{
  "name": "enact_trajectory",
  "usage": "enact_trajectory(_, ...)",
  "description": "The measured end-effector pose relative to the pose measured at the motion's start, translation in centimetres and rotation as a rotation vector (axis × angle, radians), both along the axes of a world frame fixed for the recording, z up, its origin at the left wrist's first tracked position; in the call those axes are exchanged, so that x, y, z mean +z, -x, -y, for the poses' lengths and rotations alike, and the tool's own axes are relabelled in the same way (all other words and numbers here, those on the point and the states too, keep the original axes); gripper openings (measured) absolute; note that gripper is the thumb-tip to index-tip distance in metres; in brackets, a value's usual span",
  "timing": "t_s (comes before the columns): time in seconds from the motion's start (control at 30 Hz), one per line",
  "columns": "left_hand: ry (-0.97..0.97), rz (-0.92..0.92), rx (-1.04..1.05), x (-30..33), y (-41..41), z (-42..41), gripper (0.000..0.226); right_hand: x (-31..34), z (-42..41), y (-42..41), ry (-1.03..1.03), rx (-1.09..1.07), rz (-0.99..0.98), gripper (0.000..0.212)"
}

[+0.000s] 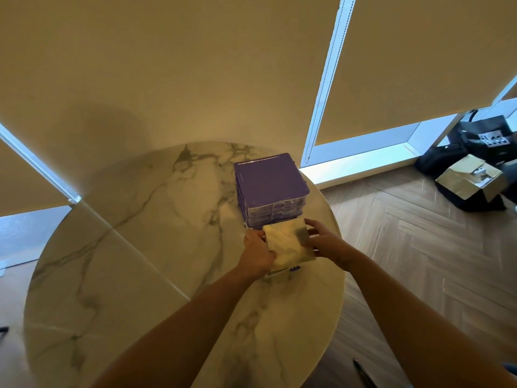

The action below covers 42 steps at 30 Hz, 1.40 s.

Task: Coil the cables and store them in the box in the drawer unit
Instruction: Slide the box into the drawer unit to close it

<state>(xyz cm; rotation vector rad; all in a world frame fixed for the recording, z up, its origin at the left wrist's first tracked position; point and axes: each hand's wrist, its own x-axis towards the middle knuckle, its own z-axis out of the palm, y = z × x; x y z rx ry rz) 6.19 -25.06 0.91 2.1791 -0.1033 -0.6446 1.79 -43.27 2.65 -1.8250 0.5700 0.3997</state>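
On marble table (117,275), both hands' grip around glossy square box (288,245).

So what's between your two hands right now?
In the head view, the pale box sits between the left hand and right hand, over the purple drawer unit's pulled-out bottom drawer.

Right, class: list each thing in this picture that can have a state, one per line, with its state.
Drawer unit: upright on the table, upper drawers shut, bottom drawer pulled out.
Box: lid shut, held over the open bottom drawer.
Left hand: grips the box's left side.
Right hand: grips the box's right side.
Cardboard box: on the floor, flaps open.
Blinds: drawn most of the way down.
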Motion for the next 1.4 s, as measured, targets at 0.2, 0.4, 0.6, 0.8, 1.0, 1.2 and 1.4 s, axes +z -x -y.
enact_trajectory(0.2,-0.004,0.042,0.040,-2.6,-1.3,0.4,0.045,-0.3,0.1,-0.2,0.047,0.023,0.008,0.061)
enact_trajectory(0.4,-0.035,0.075,0.056,-0.5,0.0,0.5,0.035,-0.4,-0.2,-0.2,0.134,0.039,0.084,0.055)
enact_trajectory(0.6,-0.030,0.130,0.064,-1.7,0.0,-0.3,0.030,-1.5,-0.6,-0.3,0.232,-0.070,0.114,0.047)
enact_trajectory(0.8,-0.007,0.118,0.088,-1.7,0.1,0.0,0.034,-1.8,-0.9,0.0,0.267,-0.104,0.106,0.045)
enact_trajectory(1.0,-0.159,0.163,0.056,-1.8,-0.1,-0.4,0.033,-2.3,-2.0,0.9,0.318,-0.143,0.170,0.042)
enact_trajectory(1.2,-0.177,0.185,0.052,-1.7,0.4,-0.3,0.039,-2.3,-1.8,1.0,0.358,-0.097,0.170,0.038)
enact_trajectory(1.4,-0.053,0.208,0.035,-1.5,0.8,-0.1,0.038,-1.8,-1.3,0.3,0.330,-0.020,0.148,0.043)
